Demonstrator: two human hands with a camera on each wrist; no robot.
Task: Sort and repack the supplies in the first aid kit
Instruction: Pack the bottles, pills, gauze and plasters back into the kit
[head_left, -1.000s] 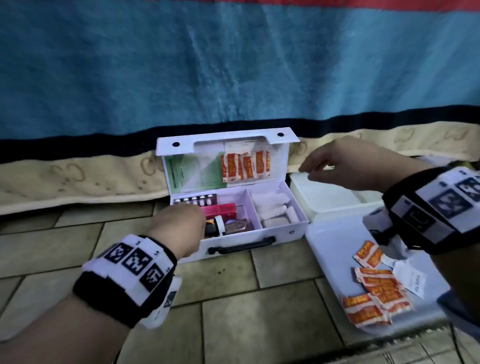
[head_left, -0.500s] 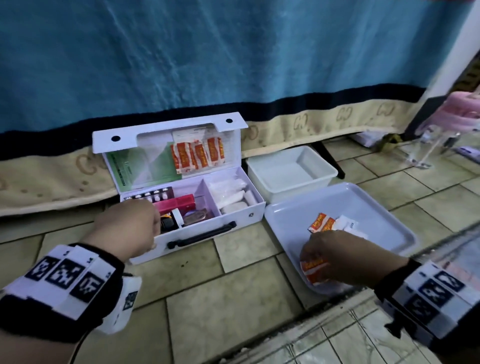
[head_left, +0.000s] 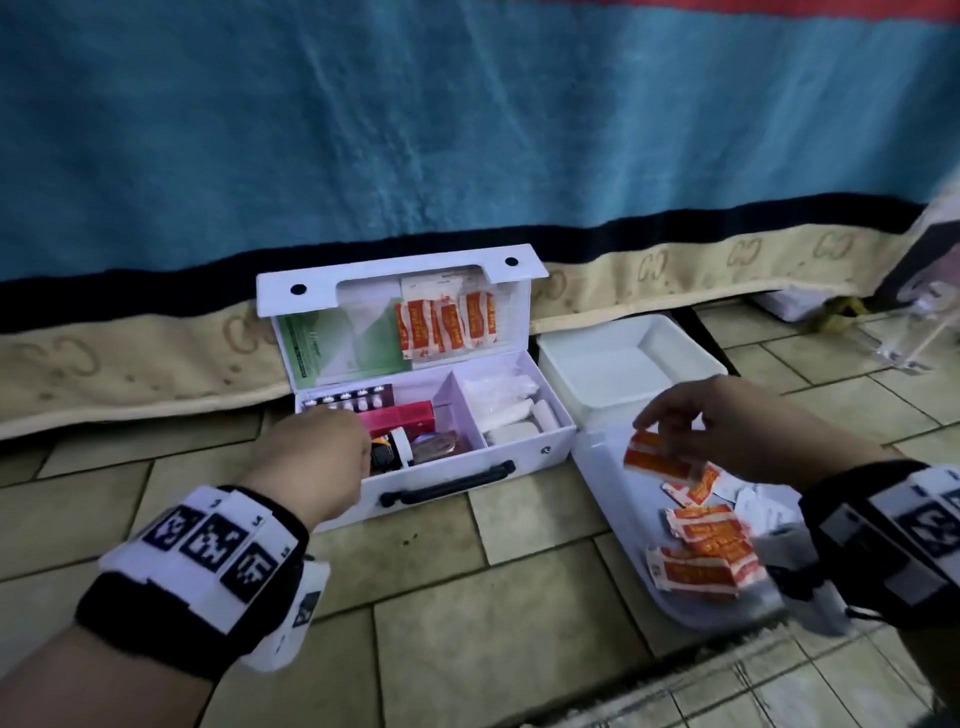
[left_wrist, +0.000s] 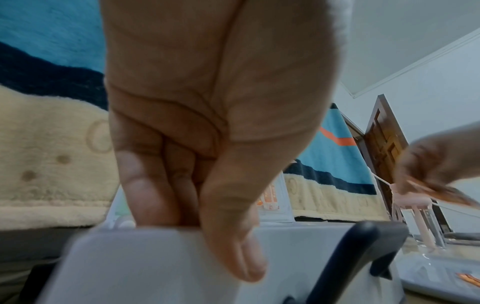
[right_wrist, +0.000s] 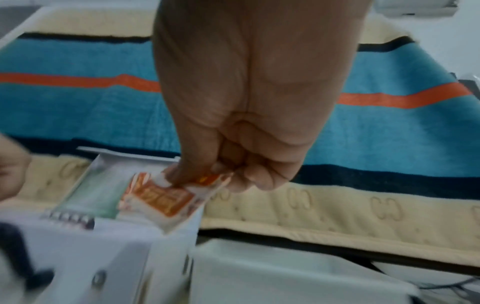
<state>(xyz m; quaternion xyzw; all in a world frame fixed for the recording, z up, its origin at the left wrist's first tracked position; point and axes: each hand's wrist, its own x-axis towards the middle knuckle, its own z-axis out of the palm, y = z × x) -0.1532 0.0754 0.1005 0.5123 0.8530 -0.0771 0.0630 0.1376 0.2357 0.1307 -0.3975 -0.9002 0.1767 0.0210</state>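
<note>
Ahead of the left hand (head_left: 311, 457), the white first aid kit (head_left: 467, 467) stands open on the tiled floor (head_left: 467, 623), its raised lid (head_left: 400, 280) leaning back against the blue-and-cream blanket (head_left: 467, 130) hanging from the bed. The left hand grips the kit's front-left wall: in the left wrist view the thumb (left_wrist: 233, 236) lies over the outside face and the fingers (left_wrist: 145, 185) go down inside the rim, beside the black handle (head_left: 447, 486). Their tips are hidden behind the wall.

To the right of the kit, just beside it, a white tray (head_left: 602, 467) lies on the floor; its near edge is cut off by the right wrist strap. Behind the tray stands a white bin (head_left: 628, 364), close to the kit's right wall. Open floor lies between the two forearms.

The right hand (head_left: 727, 426) hovers above the tray's far-left corner, palm down, pinching one orange-and-white sachet (head_left: 657, 460) between thumb and fingertips. The right wrist view is blurred, and the sachet's print cannot be read. Below that hand, loose sachets (head_left: 701, 551) lie on the tray, overlapping. More sachets (head_left: 447, 325) sit in the lid pocket beside a green leaflet (head_left: 332, 348).

Inside the kit, right of the left hand, are a blister strip (head_left: 348, 400), a red box (head_left: 400, 418) and white rolls (head_left: 509, 410); items nearest the left hand are partly hidden.
</note>
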